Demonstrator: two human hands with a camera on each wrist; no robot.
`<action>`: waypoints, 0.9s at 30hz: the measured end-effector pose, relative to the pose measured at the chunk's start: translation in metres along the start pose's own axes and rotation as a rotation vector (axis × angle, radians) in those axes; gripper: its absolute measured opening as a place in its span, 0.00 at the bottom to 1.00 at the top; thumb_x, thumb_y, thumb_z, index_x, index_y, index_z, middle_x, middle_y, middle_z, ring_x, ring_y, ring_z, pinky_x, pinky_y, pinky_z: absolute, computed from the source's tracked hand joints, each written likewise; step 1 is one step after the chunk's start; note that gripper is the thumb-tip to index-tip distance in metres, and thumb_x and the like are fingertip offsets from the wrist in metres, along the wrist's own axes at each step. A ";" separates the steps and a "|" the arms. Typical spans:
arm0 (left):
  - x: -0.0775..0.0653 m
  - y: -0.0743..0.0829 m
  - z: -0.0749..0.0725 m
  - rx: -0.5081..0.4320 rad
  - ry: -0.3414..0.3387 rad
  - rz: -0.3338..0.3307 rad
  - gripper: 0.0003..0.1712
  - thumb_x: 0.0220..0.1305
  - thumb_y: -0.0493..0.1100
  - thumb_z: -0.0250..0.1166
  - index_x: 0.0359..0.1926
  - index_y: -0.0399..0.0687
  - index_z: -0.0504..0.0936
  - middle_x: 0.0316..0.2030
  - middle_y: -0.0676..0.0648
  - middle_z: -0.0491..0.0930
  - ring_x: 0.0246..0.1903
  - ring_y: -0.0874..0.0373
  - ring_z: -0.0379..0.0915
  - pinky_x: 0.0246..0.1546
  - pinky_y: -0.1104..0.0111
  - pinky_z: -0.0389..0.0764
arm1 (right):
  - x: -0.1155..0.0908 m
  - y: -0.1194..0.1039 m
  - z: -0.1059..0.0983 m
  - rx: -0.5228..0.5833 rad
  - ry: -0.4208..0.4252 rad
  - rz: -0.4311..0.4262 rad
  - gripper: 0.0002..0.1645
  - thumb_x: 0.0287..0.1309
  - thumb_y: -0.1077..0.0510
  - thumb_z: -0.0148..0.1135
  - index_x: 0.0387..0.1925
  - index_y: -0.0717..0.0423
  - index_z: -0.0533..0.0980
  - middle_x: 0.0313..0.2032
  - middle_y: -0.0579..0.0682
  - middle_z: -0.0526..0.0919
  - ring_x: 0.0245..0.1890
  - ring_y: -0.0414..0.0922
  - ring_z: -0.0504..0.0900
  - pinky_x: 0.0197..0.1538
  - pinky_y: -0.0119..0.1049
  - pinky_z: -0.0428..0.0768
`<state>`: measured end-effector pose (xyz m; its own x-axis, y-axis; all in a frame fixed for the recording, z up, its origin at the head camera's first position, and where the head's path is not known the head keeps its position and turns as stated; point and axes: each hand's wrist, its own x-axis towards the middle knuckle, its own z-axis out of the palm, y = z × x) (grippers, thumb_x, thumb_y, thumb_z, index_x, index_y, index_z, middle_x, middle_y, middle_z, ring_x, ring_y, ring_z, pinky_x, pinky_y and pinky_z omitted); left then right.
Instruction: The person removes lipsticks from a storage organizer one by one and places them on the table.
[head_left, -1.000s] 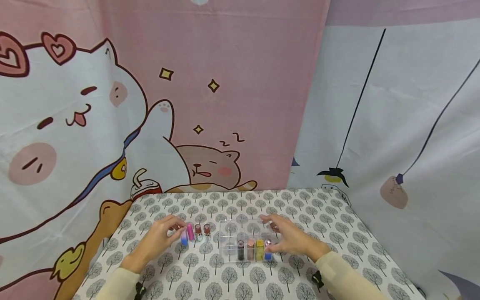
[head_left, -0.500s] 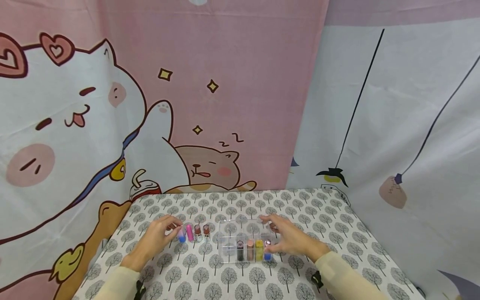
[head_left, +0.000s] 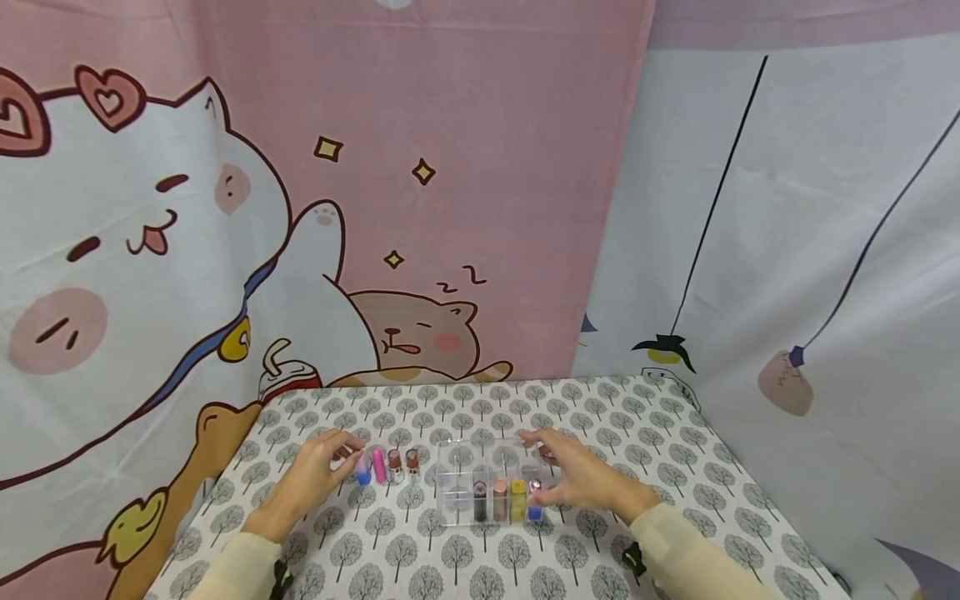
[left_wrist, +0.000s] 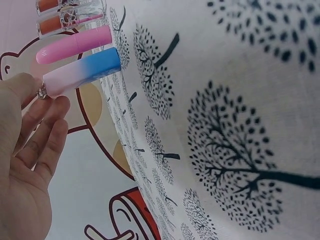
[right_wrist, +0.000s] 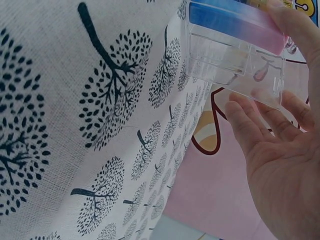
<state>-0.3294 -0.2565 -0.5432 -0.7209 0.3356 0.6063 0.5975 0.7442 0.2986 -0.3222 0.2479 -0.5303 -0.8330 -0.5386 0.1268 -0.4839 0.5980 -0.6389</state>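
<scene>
On the table, a blue-and-pink lipstick (left_wrist: pixel 82 71) stands upright with a small metal charm on its top. The thumb and fingers of my left hand (head_left: pixel 318 467) pinch it near that charmed end. Beside it are a bright pink lipstick (head_left: pixel 378 466) and two brown-and-clear lipsticks (head_left: pixel 395 463). My right hand (head_left: pixel 577 472) grips the right side of a clear compartment box (head_left: pixel 453 461), thumb at the front and fingers behind. In its front row stand a dark lipstick (head_left: pixel 481 502), a rose one (head_left: pixel 501 501), a yellow one (head_left: pixel 518 501) and another blue-and-pink one (right_wrist: pixel 235 22).
A white cloth with a tree print covers the table (head_left: pixel 457 558). A pink cartoon curtain (head_left: pixel 487 208) hangs behind the far edge, and a pale curtain (head_left: pixel 810 250) hangs on the right.
Over the past second my left hand and the blue-and-pink lipstick have shifted slightly left, away from the pink one. The right hand and the box have stayed in place.
</scene>
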 end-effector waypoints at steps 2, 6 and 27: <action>0.000 0.000 0.000 -0.003 0.001 0.002 0.14 0.65 0.28 0.84 0.46 0.45 0.93 0.43 0.48 0.94 0.37 0.58 0.91 0.41 0.59 0.99 | 0.000 0.000 0.000 0.006 -0.001 -0.001 0.68 0.57 0.37 0.90 0.90 0.47 0.65 0.83 0.58 0.77 0.77 0.68 0.82 0.77 0.70 0.86; -0.001 -0.001 0.002 -0.006 0.010 0.007 0.14 0.65 0.28 0.84 0.46 0.46 0.93 0.43 0.47 0.94 0.37 0.54 0.92 0.41 0.57 0.99 | 0.000 -0.001 0.000 0.003 0.001 -0.001 0.68 0.57 0.36 0.90 0.90 0.47 0.65 0.83 0.59 0.77 0.77 0.68 0.82 0.77 0.70 0.87; 0.000 0.005 0.000 0.043 0.010 -0.006 0.15 0.67 0.33 0.85 0.51 0.48 0.93 0.47 0.45 0.93 0.38 0.53 0.90 0.37 0.62 0.96 | -0.001 -0.001 0.000 -0.014 0.010 -0.002 0.68 0.57 0.36 0.90 0.90 0.45 0.65 0.82 0.56 0.78 0.76 0.66 0.82 0.77 0.71 0.86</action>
<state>-0.3267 -0.2522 -0.5417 -0.7207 0.3258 0.6120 0.5778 0.7700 0.2706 -0.3209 0.2477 -0.5298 -0.8346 -0.5338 0.1357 -0.4891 0.6050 -0.6283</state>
